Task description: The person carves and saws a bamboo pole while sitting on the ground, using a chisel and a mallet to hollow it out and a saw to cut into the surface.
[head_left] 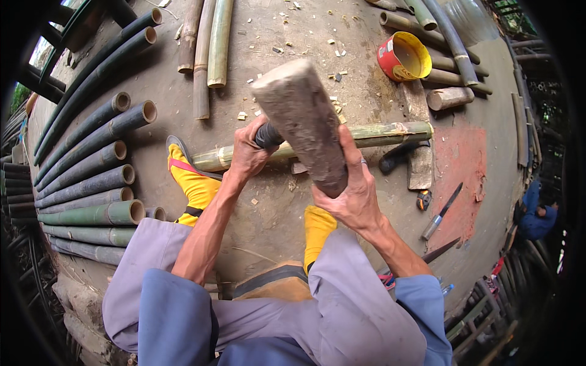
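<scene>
A heavy wooden mallet is held up in front of me, its thick, worn head tilted. My left hand is closed round its dark ribbed handle, close to the head. Against the head's lower end presses my right hand, fingers curled round the wood. Below and behind the mallet lies a green bamboo pole, running across the ground. Its left end is beside my left sandal, and its right end is by a wooden block. Part of the pole is hidden by the mallet and my hands.
Several bamboo poles are stacked at left; more lie ahead. A red and yellow bucket of brownish liquid stands at far right. A knife, a tape measure and a dark object lie at right. Chips litter the ground.
</scene>
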The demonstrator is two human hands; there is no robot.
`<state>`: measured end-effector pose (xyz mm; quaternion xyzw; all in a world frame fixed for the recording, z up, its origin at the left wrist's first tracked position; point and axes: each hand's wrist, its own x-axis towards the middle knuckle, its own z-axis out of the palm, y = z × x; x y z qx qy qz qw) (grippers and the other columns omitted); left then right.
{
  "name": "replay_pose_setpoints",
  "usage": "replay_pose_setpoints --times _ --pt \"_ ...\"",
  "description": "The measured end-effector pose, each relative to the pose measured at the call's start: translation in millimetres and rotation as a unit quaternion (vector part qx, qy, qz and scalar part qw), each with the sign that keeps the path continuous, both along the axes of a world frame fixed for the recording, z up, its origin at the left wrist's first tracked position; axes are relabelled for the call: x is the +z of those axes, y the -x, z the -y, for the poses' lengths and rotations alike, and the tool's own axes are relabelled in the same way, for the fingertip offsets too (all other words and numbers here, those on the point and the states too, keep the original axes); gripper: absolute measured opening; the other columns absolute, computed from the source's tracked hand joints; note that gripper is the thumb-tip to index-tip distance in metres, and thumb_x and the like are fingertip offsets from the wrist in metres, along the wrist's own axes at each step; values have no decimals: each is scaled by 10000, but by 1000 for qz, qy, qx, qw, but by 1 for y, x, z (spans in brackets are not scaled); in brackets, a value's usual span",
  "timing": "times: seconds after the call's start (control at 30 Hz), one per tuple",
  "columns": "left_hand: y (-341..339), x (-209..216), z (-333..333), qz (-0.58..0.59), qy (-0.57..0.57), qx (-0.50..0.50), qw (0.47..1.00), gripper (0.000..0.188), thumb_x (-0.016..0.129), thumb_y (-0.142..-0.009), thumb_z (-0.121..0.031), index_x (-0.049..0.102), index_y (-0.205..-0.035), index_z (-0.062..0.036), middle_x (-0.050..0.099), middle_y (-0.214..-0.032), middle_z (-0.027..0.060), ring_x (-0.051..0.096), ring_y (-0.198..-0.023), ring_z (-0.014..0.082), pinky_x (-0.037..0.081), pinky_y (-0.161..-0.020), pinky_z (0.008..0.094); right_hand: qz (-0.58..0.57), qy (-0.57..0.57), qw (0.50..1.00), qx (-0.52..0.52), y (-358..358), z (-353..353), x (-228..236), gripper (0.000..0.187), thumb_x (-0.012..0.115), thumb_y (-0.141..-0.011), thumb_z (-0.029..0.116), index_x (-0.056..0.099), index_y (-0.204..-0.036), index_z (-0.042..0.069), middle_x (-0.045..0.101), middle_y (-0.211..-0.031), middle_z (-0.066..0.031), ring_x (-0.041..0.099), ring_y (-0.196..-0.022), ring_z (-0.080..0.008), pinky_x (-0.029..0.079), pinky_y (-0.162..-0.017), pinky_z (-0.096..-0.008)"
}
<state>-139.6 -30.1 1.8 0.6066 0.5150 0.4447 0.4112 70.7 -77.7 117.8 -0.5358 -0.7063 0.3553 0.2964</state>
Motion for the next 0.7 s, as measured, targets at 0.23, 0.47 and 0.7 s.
replay_pose_setpoints --times 0.23,0.47,0.7 --pt "27 11 5 -38 49 -48 997 502 743 -639 -104 552 -1102 -58 570 -978 120 578 -913 190 473 -780 330 108 64 977 -171 -65 109 -53 1012 759 -646 53 183 -1478 81 403 -1384 -235 470 -1209 -379 415 -996 -421" --pt "107 -32 43 -459 140 -119 869 624 783 -600 -191 534 -1163 -87 600 -1069 116 542 -1087 279 401 -944 388 133 183 958 -174 -64 91 -42 980 761 -700 55 172 -1482 84 463 -1298 -225 568 -930 -265 514 -776 -382" --pt "102 -42 43 -422 82 -81 899 476 747 -620 -150 570 -1055 -76 610 -960 115 569 -992 285 412 -909 401 -133 148 977 76 71 -63 -28 608 646 -876 326 343 -1279 -13 546 -1146 -244 651 -739 -199 547 -545 -285"
